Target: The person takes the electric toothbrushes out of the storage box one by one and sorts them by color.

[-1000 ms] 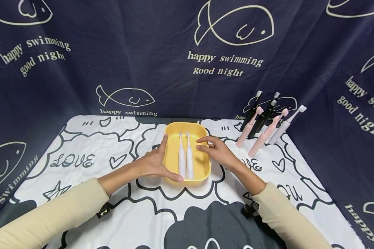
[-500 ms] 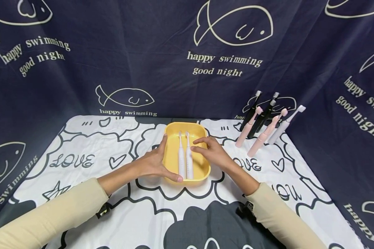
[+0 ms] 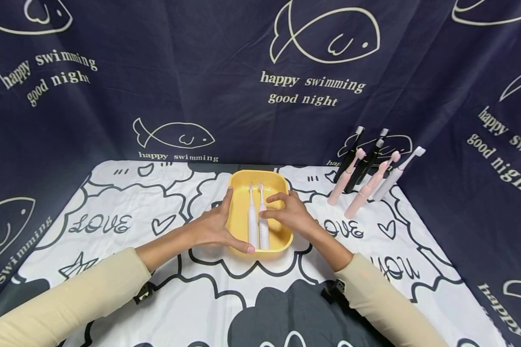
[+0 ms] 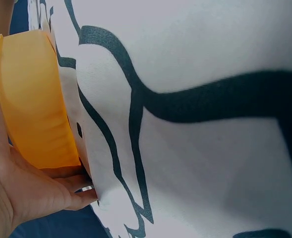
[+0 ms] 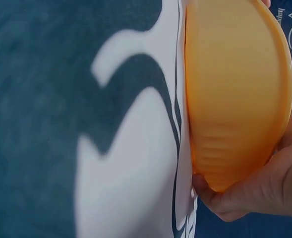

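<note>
Two white electric toothbrushes, the left one (image 3: 253, 226) and the right one (image 3: 264, 236), lie side by side in a yellow tray (image 3: 280, 180). My left hand (image 3: 214, 225) holds the tray at its left side, with the thumb on the front rim and the fingers along the outer wall. From the right, my right hand (image 3: 290, 212) reaches over the rim. Its thumb covers part of the right toothbrush's handle, and the index finger is beside the neck; contact is unclear. In the right wrist view, other fingers are outside against the tray wall (image 5: 235, 89).
Several electric toothbrushes stand upright at the back right: pink ones (image 3: 364, 195), black ones (image 3: 362, 171) and a white one (image 3: 390, 183). A black-and-white patterned cloth (image 3: 156, 299) covers the table. Dark blue fabric (image 3: 226, 86) hangs behind and at the sides.
My right hand has moved left, further over the tray, until its thumb lies across the right toothbrush. My left hand, the tray and the toothbrushes have stayed in place.
</note>
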Demonstrator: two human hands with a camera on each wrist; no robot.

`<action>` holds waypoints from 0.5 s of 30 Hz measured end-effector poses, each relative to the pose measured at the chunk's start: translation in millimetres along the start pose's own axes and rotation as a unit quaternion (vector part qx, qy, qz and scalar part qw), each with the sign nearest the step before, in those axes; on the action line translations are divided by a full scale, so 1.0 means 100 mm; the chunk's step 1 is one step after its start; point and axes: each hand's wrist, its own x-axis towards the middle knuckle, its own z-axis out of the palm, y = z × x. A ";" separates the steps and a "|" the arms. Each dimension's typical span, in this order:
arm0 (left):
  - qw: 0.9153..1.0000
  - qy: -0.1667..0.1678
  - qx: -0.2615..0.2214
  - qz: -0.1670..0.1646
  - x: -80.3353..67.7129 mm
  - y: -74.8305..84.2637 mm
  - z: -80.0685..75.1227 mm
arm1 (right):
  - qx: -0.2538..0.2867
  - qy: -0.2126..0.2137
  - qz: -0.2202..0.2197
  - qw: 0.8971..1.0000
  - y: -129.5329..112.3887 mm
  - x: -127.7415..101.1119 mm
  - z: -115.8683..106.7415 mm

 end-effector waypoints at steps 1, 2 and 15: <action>1.000 -0.001 0.000 -0.002 0.00 0.00 0.00 | -0.007 0.002 0.000 1.000 0.00 0.01 0.01; 1.000 -0.002 0.001 -0.004 0.00 0.00 0.00 | -0.012 0.003 0.001 1.000 0.00 0.01 0.01; 1.000 -0.003 0.001 -0.009 0.00 0.01 0.00 | -0.074 0.006 0.002 0.997 0.20 0.22 0.10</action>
